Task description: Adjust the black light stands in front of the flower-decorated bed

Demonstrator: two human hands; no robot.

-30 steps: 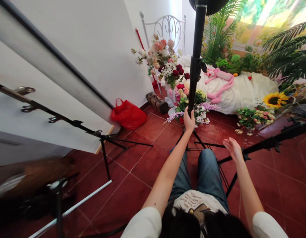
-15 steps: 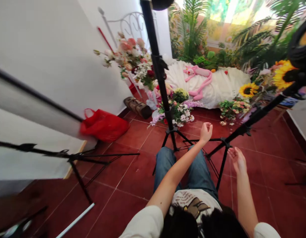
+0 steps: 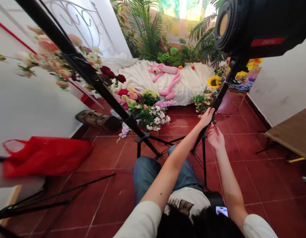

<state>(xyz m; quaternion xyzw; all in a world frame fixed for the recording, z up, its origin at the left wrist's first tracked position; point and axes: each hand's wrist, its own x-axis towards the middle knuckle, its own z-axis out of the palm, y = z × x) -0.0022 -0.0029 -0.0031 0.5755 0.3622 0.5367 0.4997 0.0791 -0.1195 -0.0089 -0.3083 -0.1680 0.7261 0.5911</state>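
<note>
My left hand (image 3: 207,117) is wrapped against the black pole of the right light stand (image 3: 219,98), below the large black lamp (image 3: 242,29). Just below and to the right, my right hand (image 3: 215,136) is raised beside the stand's clamp, its fingertips at a small knob, fingers partly curled. Whether it grips the knob is hard to make out. A second black stand (image 3: 103,87) leans across the view on the left, near my knees.
Artificial flowers (image 3: 153,114) and a draped white cloth (image 3: 192,82) with a pink plush toy (image 3: 176,79) lie ahead. A red bag (image 3: 49,157) sits left, tripod legs (image 3: 81,188) spread over the tiles, and a brown table (image 3: 291,132) stands right.
The view has turned right. My left hand has moved from free air onto the right stand's pole, and my right hand has come up close to its clamp.
</note>
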